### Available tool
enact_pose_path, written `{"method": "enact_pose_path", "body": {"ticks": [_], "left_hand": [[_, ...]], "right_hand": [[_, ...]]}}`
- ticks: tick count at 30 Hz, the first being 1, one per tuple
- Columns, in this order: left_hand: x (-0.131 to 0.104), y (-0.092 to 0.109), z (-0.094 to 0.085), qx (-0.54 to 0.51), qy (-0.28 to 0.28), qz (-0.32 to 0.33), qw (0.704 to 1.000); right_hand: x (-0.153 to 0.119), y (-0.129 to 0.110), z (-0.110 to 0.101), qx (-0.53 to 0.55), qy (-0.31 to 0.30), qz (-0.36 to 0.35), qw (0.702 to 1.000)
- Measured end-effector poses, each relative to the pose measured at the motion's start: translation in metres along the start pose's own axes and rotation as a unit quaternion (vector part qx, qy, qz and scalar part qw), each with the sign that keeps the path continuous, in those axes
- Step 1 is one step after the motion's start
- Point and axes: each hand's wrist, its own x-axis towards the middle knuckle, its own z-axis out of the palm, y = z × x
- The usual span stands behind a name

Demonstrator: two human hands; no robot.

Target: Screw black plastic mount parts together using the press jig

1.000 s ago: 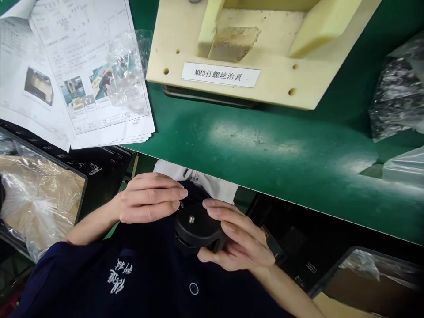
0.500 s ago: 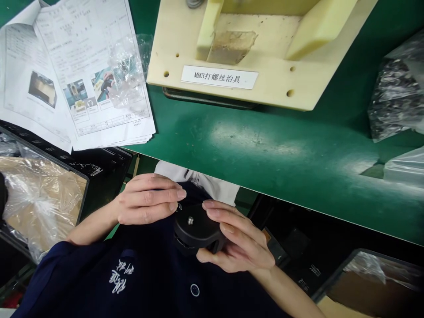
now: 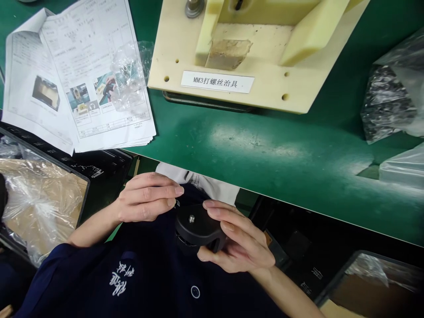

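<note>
A black rounded part (image 3: 198, 227) with a small metal screw (image 3: 191, 218) standing up from its top is in front of my dark blue shirt. My right hand (image 3: 236, 236) grips its right side, fingers on top and thumb below. Just left of the part is my left hand (image 3: 149, 197), its fingers extended close together, their tips near the part's upper left edge. The left thumb is hidden, and whether that hand holds something small cannot be seen.
A cream fixture (image 3: 268, 95) with a printed label stands on the green table (image 3: 258, 141). Printed sheets (image 3: 109, 128) lie at the left under crumpled clear plastic. Bagged dark parts (image 3: 391, 101) are at the right. Boxes with plastic film flank me below the table edge.
The view has shifted slightly, so the fixture and sheets appear a little lower. Both hands and the black part keep nearly the same pose.
</note>
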Motion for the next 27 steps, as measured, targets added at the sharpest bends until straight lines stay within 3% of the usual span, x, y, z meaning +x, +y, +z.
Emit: {"method": "enact_pose_path", "body": {"ticks": [16,20,22,24,27], "left_hand": [[-0.003,0.000,-0.001,-0.013,-0.016,0.008,1.000],[0.000,0.002,0.004,-0.021,0.012,-0.014,1.000],[0.004,0.006,0.008,-0.064,0.031,-0.078,0.994],[0.007,0.010,0.012,-0.146,0.051,-0.210,0.965],[0.012,0.013,0.015,-0.291,0.111,-0.409,0.858]], "right_hand": [[0.002,-0.001,-0.001,-0.001,-0.009,0.009,1.000],[0.001,-0.001,-0.002,0.005,-0.012,0.023,1.000],[0.001,-0.001,-0.001,0.001,-0.006,0.031,1.000],[0.003,0.000,0.000,-0.002,0.006,0.045,0.999],[0.004,0.002,0.003,0.010,0.036,0.058,0.998]]}}
